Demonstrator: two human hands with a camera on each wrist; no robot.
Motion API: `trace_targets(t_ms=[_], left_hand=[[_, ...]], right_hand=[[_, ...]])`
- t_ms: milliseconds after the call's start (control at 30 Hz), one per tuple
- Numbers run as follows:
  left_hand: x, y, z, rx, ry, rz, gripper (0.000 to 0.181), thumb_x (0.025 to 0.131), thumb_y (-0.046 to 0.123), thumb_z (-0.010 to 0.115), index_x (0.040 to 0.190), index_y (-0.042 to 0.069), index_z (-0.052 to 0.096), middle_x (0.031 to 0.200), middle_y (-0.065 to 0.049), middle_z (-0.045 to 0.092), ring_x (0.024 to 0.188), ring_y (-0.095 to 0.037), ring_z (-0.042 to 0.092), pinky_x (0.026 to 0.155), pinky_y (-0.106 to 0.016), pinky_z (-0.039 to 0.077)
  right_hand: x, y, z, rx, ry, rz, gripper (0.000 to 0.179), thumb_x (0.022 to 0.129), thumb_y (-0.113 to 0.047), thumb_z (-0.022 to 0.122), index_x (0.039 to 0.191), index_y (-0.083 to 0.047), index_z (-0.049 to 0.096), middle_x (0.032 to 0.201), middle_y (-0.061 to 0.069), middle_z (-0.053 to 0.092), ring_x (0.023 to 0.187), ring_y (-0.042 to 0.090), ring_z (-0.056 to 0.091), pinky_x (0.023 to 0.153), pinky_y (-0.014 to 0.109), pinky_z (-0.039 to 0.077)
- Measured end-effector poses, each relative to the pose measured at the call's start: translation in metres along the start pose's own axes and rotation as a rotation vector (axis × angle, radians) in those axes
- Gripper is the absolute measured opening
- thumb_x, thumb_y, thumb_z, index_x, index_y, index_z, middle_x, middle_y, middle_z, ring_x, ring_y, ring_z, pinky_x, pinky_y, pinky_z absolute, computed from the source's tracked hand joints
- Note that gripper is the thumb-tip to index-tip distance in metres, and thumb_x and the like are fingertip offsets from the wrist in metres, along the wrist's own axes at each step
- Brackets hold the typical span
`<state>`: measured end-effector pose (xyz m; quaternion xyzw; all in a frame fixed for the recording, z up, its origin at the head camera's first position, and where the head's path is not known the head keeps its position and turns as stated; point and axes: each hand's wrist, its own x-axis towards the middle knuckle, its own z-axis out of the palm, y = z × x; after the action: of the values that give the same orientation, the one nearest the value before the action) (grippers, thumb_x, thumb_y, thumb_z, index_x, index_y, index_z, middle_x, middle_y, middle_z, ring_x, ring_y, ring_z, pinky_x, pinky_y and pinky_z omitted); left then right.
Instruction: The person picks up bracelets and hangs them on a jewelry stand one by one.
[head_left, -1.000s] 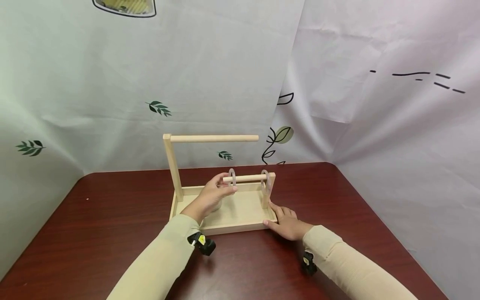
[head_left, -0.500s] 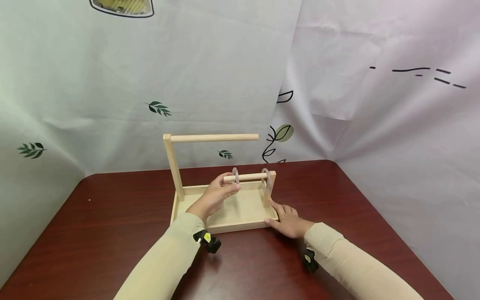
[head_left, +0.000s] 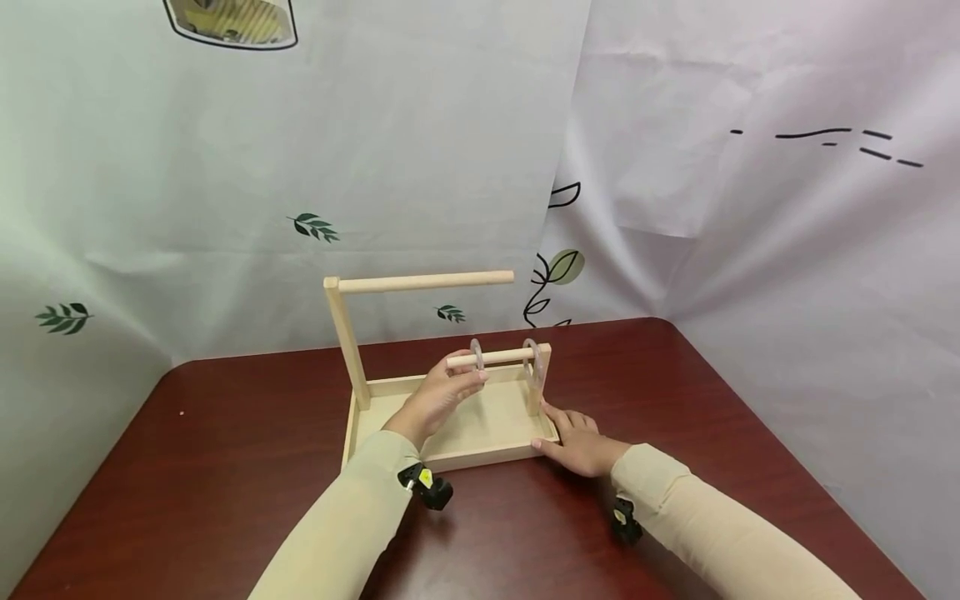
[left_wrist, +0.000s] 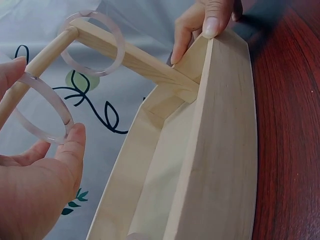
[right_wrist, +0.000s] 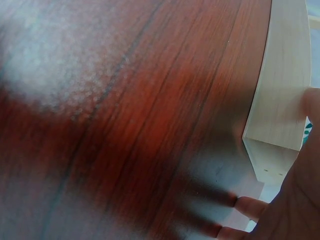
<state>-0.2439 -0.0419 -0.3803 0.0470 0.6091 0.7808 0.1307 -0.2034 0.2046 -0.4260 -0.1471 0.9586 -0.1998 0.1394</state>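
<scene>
A pale wooden jewelry stand (head_left: 487,457) has a tray base, a tall left post with a long bar (head_left: 427,282), and a short right post with a lower bar (head_left: 510,356). My left hand (head_left: 435,400) pinches a translucent bangle (left_wrist: 59,106) between thumb and fingers, the lower bar running through it near its free left end. A second translucent bangle (left_wrist: 120,46) hangs around the same bar beside the right post. My right hand (head_left: 577,442) grips the tray's front right corner, thumb over the front rim and fingers along the outer end wall.
The stand is on a dark red wooden table (head_left: 225,467). Behind it hangs a pale cloth backdrop (head_left: 420,150) printed with leaves. A small whitish round edge (left_wrist: 140,236) shows inside the tray, mostly cut off by the frame.
My left hand has slid the pinched bangle a little to the right along the lower bar. The right hand stays at the tray corner. The head view has shifted slightly.
</scene>
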Motion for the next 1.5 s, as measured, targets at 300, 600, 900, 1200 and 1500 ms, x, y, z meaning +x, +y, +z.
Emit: trace_targets(t_ms=[300, 600, 900, 1200, 1500], left_hand=[[0.002, -0.001, 0.002, -0.001, -0.011, 0.000, 0.058, 0.090, -0.001, 0.060, 0.142, -0.002, 0.034, 0.114, -0.014, 0.041, 0.098, -0.015, 0.054, 0.104, -0.040, 0.040], [0.004, -0.001, 0.005, -0.027, -0.005, -0.004, 0.055, 0.090, -0.004, 0.059, 0.140, -0.003, 0.036, 0.108, -0.011, 0.041, 0.095, -0.013, 0.054, 0.102, -0.037, 0.042], [0.004, 0.002, 0.004, -0.049, -0.011, -0.014, 0.046, 0.090, -0.004, 0.057, 0.131, -0.006, 0.038, 0.106, -0.010, 0.042, 0.093, -0.012, 0.054, 0.108, -0.044, 0.034], [0.005, 0.001, 0.006, -0.026, -0.023, -0.031, 0.035, 0.089, -0.002, 0.060, 0.121, -0.003, 0.045, 0.101, -0.006, 0.043, 0.094, -0.012, 0.053, 0.105, -0.041, 0.039], [0.007, 0.000, 0.006, -0.019, -0.095, -0.012, 0.054, 0.093, 0.001, 0.056, 0.143, -0.001, 0.036, 0.127, -0.013, 0.044, 0.107, -0.010, 0.052, 0.109, -0.041, 0.034]], right_hand=[[0.003, 0.001, 0.002, 0.001, 0.000, 0.006, 0.079, 0.096, -0.056, 0.047, 0.154, -0.011, 0.020, 0.147, 0.024, 0.031, 0.138, 0.047, 0.022, 0.108, 0.061, 0.020], [-0.001, -0.003, -0.004, 0.030, -0.013, 0.001, 0.080, 0.096, -0.056, 0.047, 0.155, -0.010, 0.018, 0.150, 0.025, 0.027, 0.139, 0.048, 0.018, 0.109, 0.060, 0.018], [0.000, -0.009, -0.008, 0.019, -0.030, 0.002, 0.083, 0.096, -0.060, 0.043, 0.154, -0.007, 0.017, 0.148, 0.032, 0.024, 0.137, 0.052, 0.017, 0.108, 0.061, 0.018], [-0.004, -0.011, -0.011, 0.026, -0.007, 0.000, 0.075, 0.098, -0.048, 0.047, 0.152, -0.002, 0.022, 0.145, 0.034, 0.028, 0.134, 0.053, 0.021, 0.108, 0.062, 0.018], [-0.004, -0.010, -0.013, 0.028, -0.011, 0.009, 0.077, 0.098, -0.051, 0.046, 0.152, -0.003, 0.020, 0.144, 0.035, 0.027, 0.134, 0.054, 0.021, 0.108, 0.061, 0.018]])
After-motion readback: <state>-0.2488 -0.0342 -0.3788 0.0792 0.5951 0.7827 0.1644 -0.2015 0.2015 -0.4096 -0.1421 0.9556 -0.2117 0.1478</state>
